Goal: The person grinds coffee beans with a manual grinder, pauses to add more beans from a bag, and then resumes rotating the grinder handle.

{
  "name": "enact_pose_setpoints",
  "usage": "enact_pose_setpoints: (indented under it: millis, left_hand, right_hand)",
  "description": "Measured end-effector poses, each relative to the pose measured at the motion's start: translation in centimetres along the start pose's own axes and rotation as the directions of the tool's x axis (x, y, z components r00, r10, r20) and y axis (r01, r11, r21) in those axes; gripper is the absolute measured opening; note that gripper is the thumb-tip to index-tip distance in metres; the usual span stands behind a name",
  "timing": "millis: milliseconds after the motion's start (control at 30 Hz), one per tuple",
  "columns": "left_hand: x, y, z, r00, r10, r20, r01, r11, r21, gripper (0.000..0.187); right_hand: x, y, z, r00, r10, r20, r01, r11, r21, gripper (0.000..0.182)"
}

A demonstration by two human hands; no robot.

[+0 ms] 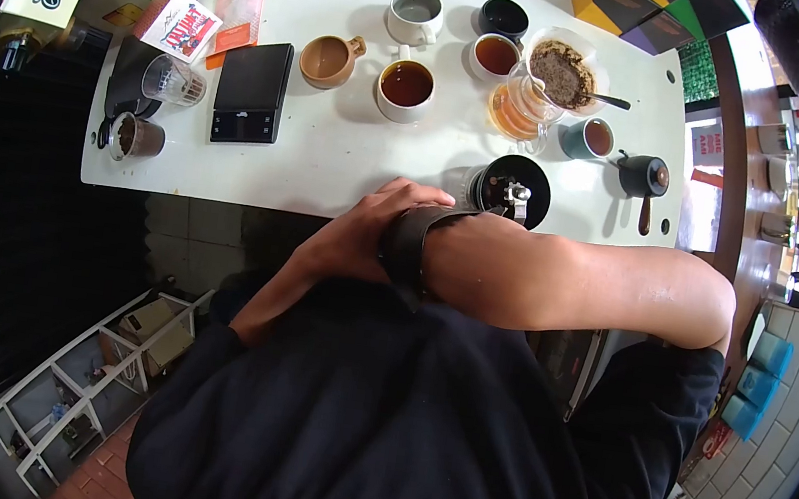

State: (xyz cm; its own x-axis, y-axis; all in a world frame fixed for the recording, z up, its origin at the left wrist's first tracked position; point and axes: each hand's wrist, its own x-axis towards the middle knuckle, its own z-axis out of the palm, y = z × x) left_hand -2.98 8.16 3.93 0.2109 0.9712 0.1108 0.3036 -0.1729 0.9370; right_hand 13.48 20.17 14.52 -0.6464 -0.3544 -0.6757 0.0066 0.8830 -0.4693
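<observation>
My left hand (378,219) is at the table's front edge, with its fingers bent and closed beside a wide black band (407,248) on my right forearm. What those fingers hold, if anything, is hidden. My right forearm crosses in front of my body, and the right hand itself cannot be seen. Just beyond the forearm stands a coffee grinder (514,186) with a round black top, metal parts in its middle and a clear section at its left. The forearm covers its near side.
On the white table (329,175) are a black scale (250,94), a wooden cup (328,60), white cups of dark liquid (407,83), a glass server (516,114) and a dripper with wet grounds (562,74). A teal cup (591,138) and small dark pot (642,176) stand right.
</observation>
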Motion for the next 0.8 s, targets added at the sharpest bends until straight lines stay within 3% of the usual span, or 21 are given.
enact_pose_setpoints:
  millis: [33, 100, 133, 200, 333, 400, 533, 633, 700, 733, 800]
  left_hand:
    - [0.2, -0.1, 0.0, 0.999, 0.038, -0.007, -0.038, 0.999, -0.017, 0.089]
    - [0.5, 0.0, 0.0, 0.997, 0.079, -0.017, -0.079, 0.996, -0.031, 0.087]
    - [0.6, 0.2, -0.2, 0.998, 0.070, -0.006, -0.070, 0.997, -0.028, 0.087]
    - [0.6, 0.4, -0.2, 0.998, 0.061, 0.001, -0.061, 0.998, -0.023, 0.086]
    - [0.4, -0.1, -0.7, 1.000, 0.018, -0.021, -0.018, 1.000, -0.005, 0.088]
    - [0.3, -0.5, -0.7, 1.000, 0.000, -0.029, 0.000, 1.000, -0.015, 0.088]
    - [0.2, 0.0, -0.7, 0.995, -0.027, -0.098, 0.022, 0.998, -0.051, 0.088]
    - [0.4, 1.1, -0.7, 0.992, -0.057, -0.115, 0.052, 0.998, -0.045, 0.088]
    - [0.4, 1.3, -0.3, 0.989, -0.091, -0.120, 0.086, 0.995, -0.050, 0.089]
    - [0.3, 1.4, 0.1, 0.982, -0.076, -0.171, 0.054, 0.990, -0.129, 0.089]
    - [0.2, 0.8, 0.5, 0.973, -0.068, -0.220, 0.022, 0.979, -0.203, 0.089]
  right_hand:
    - [0.5, 1.2, 2.1, 1.000, 0.003, -0.001, -0.003, 1.000, -0.005, 0.008]
    - [1.1, 4.1, 6.8, 0.938, -0.293, -0.184, 0.247, 0.940, -0.238, 0.009]
    - [0.5, 3.5, 5.7, 0.939, -0.292, -0.182, 0.245, 0.939, -0.243, 0.009]
    - [-1.7, 0.9, 1.2, 0.928, -0.109, -0.356, 0.153, 0.983, 0.098, 0.009]
    - [-3.3, -1.2, -3.2, 0.950, -0.100, -0.294, 0.135, 0.986, 0.099, 0.011]
    - [-3.0, -0.6, -2.2, 0.807, -0.101, -0.582, 0.222, 0.965, 0.141, 0.013]
    - [-3.6, 0.2, -2.3, 0.775, -0.119, -0.621, 0.263, 0.954, 0.145, 0.012]
    - [-4.4, 0.2, -2.2, 0.764, -0.077, -0.640, 0.243, 0.954, 0.175, 0.022]
    - [-5.4, -0.1, -2.1, 0.555, -0.081, -0.828, 0.258, 0.963, 0.079, 0.018]
    - [-6.2, -0.2, -2.0, 0.551, -0.079, -0.831, 0.260, 0.962, 0.081, 0.018]
    - [-8.4, -0.6, -1.5, 0.355, 0.139, -0.924, 0.331, 0.906, 0.264, 0.022]
